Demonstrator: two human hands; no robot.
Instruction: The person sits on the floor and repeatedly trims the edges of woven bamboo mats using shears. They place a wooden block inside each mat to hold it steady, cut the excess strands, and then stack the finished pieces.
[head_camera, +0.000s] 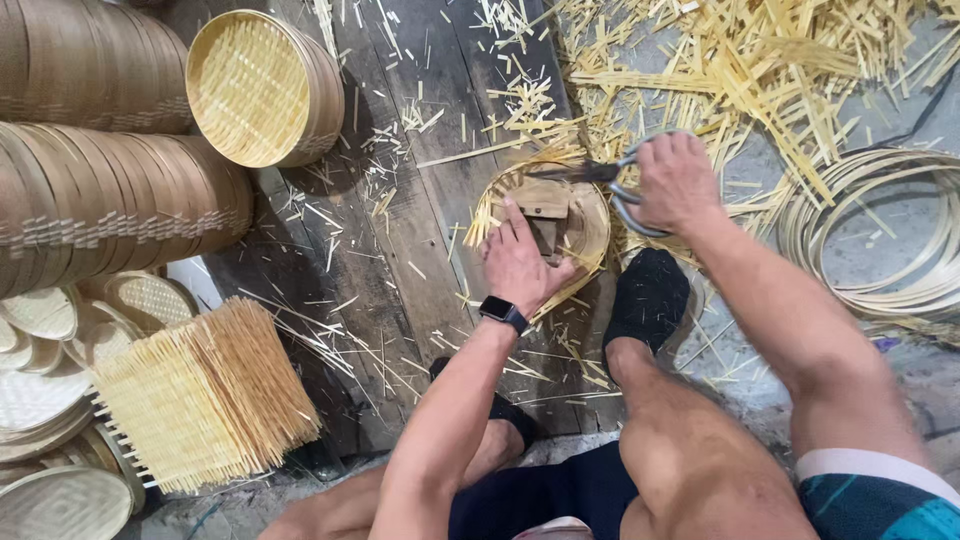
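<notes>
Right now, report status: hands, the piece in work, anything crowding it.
Left hand pressed flat on round bamboo tray. Right hand gripping large shears, blades over tray rim. Bamboo offcuts littered around; sock foot beside tray.

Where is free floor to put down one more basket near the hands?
Barest: dark planks between the upright basket and the left hand, with thin scraps. Crowded: offcuts beyond the right hand, hoops at right, stacks at left.
</notes>
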